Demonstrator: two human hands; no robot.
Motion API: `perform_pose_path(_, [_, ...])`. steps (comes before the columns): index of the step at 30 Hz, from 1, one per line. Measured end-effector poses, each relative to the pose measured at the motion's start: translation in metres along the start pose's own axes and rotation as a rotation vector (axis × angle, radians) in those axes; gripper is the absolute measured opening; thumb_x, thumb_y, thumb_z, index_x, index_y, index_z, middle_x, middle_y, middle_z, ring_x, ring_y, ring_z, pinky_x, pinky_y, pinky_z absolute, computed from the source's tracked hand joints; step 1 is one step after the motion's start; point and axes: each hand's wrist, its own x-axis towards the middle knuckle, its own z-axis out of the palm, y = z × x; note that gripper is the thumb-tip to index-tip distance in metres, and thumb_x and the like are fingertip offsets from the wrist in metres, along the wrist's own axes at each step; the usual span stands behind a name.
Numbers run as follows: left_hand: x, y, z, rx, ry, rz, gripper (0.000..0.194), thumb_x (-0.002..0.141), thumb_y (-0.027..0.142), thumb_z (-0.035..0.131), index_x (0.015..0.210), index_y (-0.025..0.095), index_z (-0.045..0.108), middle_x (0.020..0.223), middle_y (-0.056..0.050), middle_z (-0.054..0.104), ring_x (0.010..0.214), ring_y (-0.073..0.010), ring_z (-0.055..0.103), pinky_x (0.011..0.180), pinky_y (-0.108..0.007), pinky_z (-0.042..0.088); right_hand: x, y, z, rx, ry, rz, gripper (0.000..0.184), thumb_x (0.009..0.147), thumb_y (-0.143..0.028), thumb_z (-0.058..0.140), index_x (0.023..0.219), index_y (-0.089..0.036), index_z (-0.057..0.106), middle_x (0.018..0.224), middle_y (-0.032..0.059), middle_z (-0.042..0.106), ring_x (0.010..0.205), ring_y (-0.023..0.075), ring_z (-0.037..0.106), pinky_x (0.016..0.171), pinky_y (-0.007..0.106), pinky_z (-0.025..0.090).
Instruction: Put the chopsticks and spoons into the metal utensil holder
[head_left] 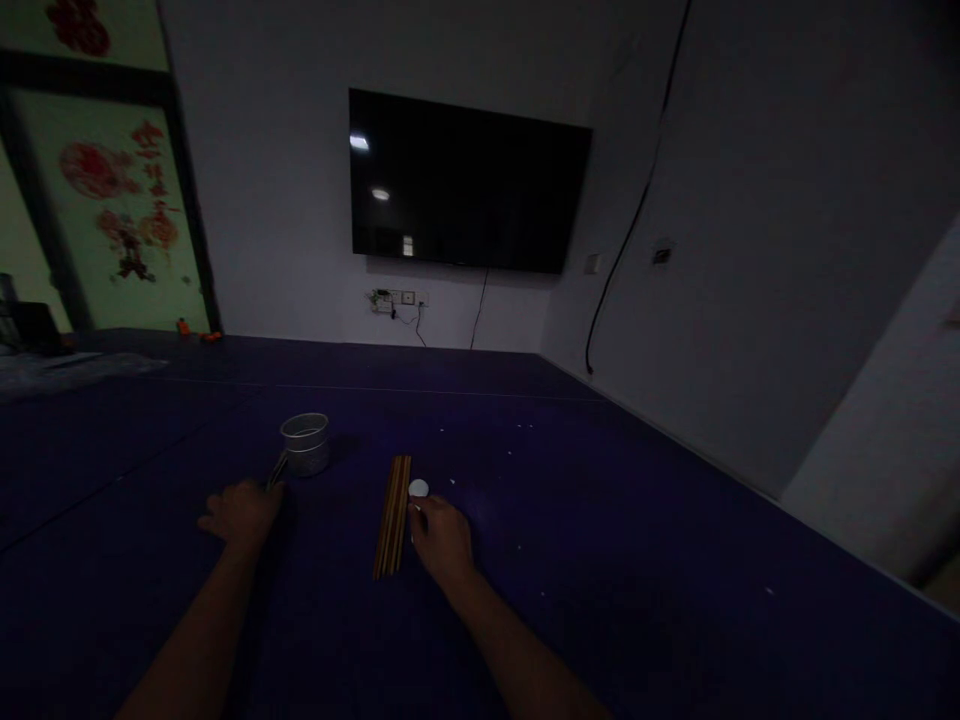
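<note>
My left hand [241, 510] is low over the dark blue floor with its fingers apart, its thumb side against the end of a thin dark bar [277, 469]. That bar reaches to a small round metal pot [306, 447] standing upright; whether it is the pot's handle I cannot tell. My right hand [444, 538] is closed in a pinch on a small white spoon [418, 488], whose round head shows beyond the fingertips. Just left of the spoon lies a row of several brown chopsticks [392, 515], side by side and pointing away from me.
Small white scraps [452, 482] are scattered on the floor [637, 560]. A television [469, 180] hangs on the far wall above sockets [397, 298] and cables. Clear plastic sheeting [82, 370] lies at far left, near a door [124, 210] with red decorations. A wall runs along the right.
</note>
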Motion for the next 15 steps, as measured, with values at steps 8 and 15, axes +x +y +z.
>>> perform_pose_path(8, [-0.006, 0.004, -0.006, 0.024, 0.070, -0.074, 0.043, 0.069, 0.045, 0.048, 0.084, 0.008, 0.064, 0.097, -0.022, 0.061, 0.104, -0.0399, 0.047, 0.080, -0.052, 0.035, -0.001, 0.000, -0.001, -0.001, 0.001, 0.004, 0.029, 0.088, -0.026, 0.040, 0.102, -0.024, 0.065, 0.090, 0.0032, 0.067, 0.082, 0.0147, 0.061, 0.071, 0.022, 0.039])
perform_pose_path(15, [-0.010, 0.003, -0.014, -0.396, 0.580, -0.085, 0.046, 0.078, 0.045, 0.045, 0.102, 0.008, 0.059, 0.102, -0.020, 0.060, 0.105, -0.0382, 0.047, 0.081, -0.055, 0.036, -0.001, -0.001, 0.000, 0.020, 0.039, -0.009, 0.029, 0.088, -0.026, 0.040, 0.102, -0.023, 0.065, 0.089, 0.0038, 0.067, 0.081, 0.0140, 0.061, 0.071, 0.021, 0.040])
